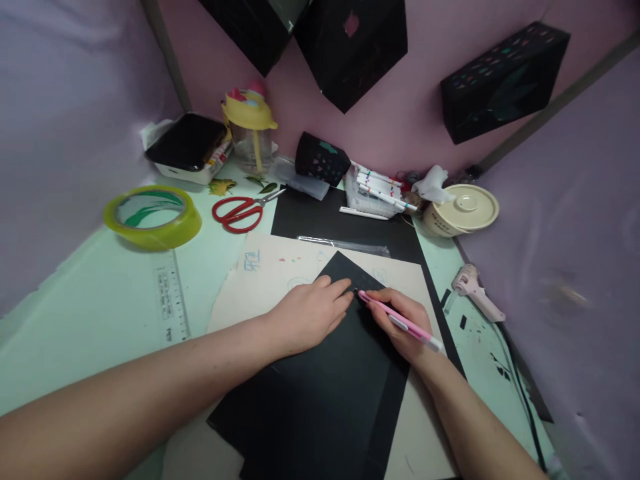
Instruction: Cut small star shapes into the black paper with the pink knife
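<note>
A folded sheet of black card (330, 393) lies at a slant over a large cream sheet of paper (235, 293) with faint drawings on it. My left hand (313, 313) rests flat on the card's upper left part, fingers stretched out. Close to its fingertips, my right hand (403, 320) grips a slim pink pen-shaped tool (410, 327) with a pale end. The tool's tip meets the card near its top corner; it is too small to tell whether it is a blade or a writing point.
Red-handled scissors (240, 212), a tape roll (153, 217) and a clear ruler (171, 297) lie to the left. Behind are a yellow-lidded cup (250, 127) and white markers (380, 187). A glue gun (477, 293) with a cable lies right; black boxes (355, 53) hang above.
</note>
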The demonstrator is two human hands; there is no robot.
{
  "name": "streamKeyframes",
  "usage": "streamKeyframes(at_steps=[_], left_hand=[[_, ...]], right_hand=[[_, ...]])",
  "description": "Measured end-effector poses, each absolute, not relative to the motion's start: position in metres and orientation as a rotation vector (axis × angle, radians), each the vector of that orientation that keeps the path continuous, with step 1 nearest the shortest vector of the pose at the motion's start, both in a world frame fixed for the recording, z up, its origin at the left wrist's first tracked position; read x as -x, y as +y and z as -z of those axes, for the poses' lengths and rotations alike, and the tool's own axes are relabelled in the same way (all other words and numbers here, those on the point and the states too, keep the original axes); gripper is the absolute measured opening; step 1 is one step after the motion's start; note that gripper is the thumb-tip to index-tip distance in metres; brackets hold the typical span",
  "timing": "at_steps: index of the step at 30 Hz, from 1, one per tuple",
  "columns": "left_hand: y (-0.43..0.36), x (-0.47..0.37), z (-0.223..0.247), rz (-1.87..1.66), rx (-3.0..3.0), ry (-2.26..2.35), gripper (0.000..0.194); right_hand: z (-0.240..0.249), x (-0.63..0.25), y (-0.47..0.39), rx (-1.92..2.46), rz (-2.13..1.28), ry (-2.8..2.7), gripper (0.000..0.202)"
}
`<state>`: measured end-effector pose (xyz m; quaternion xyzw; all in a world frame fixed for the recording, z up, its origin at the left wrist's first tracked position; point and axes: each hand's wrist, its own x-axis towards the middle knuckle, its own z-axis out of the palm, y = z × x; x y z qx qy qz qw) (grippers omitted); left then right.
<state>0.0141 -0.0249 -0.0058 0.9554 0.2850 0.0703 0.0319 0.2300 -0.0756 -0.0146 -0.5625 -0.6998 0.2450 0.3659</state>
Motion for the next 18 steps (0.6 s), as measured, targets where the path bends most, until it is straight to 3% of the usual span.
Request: streamKeyframes(at_steps=[18], left_hand=[[-0.024,-0.015,0.002,-0.124,-2.911,0.881,0.039]], right_hand=[[0.015,-0.239,-0.062,1.089,-0.330,-2.173,0.017]])
